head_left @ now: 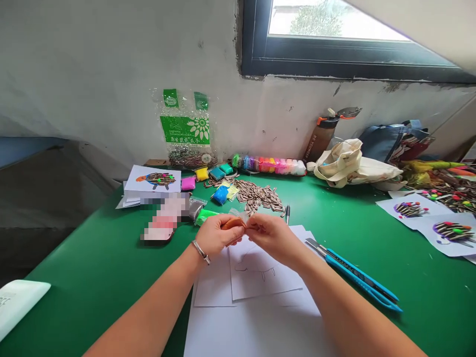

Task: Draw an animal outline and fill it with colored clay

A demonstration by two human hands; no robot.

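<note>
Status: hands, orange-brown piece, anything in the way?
Left hand grips orange-brown piece; right hand pinches its end. Piece held above drawing. Blue cutter beside right forearm, seemingly not obstructing.

Brown lump [232,223] looks smooth, matt; drawing sheet [253,285] matt paper; bracelet [201,252] shiny metal; cutter casing [359,273] plastic; tabletop [111,277] faintly glossy.

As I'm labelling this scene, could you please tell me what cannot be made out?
In the head view:
Brown piece: partly hidden by the left hand and right hand.
Pinkish item: surface blurred by pixelation.
White object: cut off by the left edge.
Green-labelled bag: smallest print too small to read.
</note>
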